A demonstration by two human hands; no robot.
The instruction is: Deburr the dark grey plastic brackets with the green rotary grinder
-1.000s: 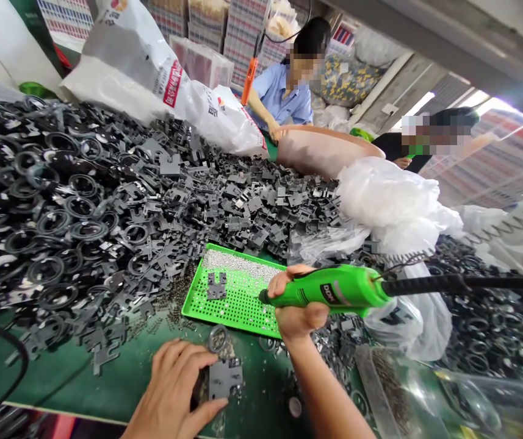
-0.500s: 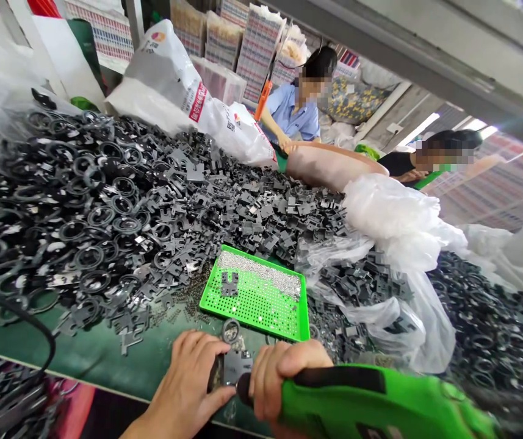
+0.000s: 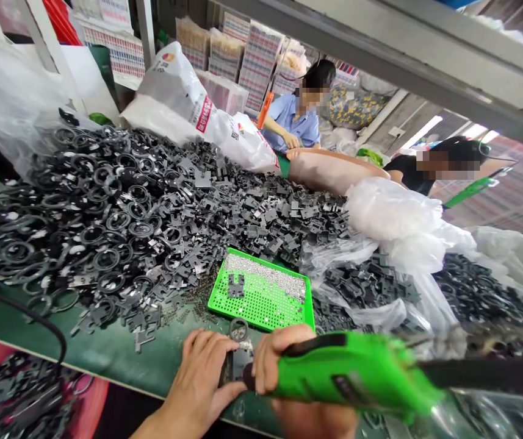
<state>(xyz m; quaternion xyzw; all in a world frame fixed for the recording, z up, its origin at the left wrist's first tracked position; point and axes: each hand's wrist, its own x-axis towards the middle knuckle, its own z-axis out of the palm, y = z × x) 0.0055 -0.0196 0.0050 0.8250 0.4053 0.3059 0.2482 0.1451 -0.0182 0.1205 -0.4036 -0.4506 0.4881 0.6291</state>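
Note:
My left hand [image 3: 197, 378] is closed at the table's near edge, with fingers and thumb around a dark grey plastic part [image 3: 241, 361]. A grey ring [image 3: 239, 330] shows at the far end of this part; whether they are joined I cannot tell. My right hand [image 3: 273, 360] grips a green electric screwdriver [image 3: 357, 369], which lies nearly level. Its dark nose reaches the right side of the part, beside my left thumb; the bit is hidden. Just beyond both hands stands a green perforated tray [image 3: 265, 314] holding small silvery screws [image 3: 270, 273] and one notched grey plate [image 3: 236, 285].
Heaped rings and brackets [image 3: 119, 225] cover the table behind the tray. White plastic bags [image 3: 393, 219] lie at right. A black cable [image 3: 27, 311] crosses the left edge, above a pink tub [image 3: 99, 402]. Two people [image 3: 291, 116] sit opposite, beneath a metal beam [image 3: 380, 55].
The view has shifted, so the table appears farther right and slightly lower. The screwdriver's rear end has risen and the tool lies more level. Both hands keep their hold.

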